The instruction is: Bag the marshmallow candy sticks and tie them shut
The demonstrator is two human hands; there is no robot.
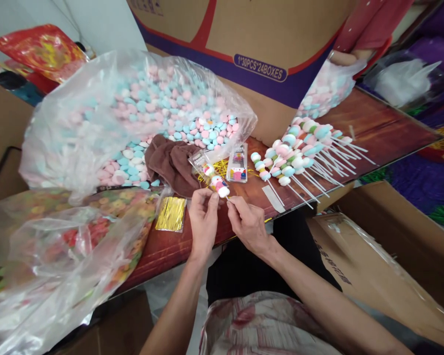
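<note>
Between my hands is a candy skewer [219,185] with pink and white pieces, its upper part inside a clear printed wrapper. My left hand [204,217] pinches the wrapper's lower end beside the bottom candy. With thumb and fingers together, my right hand [249,222] grips the skewer's white stick just below. Behind them lie a stack of printed wrappers [237,165] and loose gold twist ties [222,170]. A packet of gold twist ties [170,214] rests left of my left hand. Several candy skewers [299,153] are piled to the right, sticks pointing toward me.
A large clear bag of pastel candies [144,103] spreads across the back left, near a brown cloth [173,165]. Bags of ring candies [77,236] lie front left. A big carton [240,34] stands behind; another person's hand [342,58] is beside it. An open carton [385,256] sits lower right.
</note>
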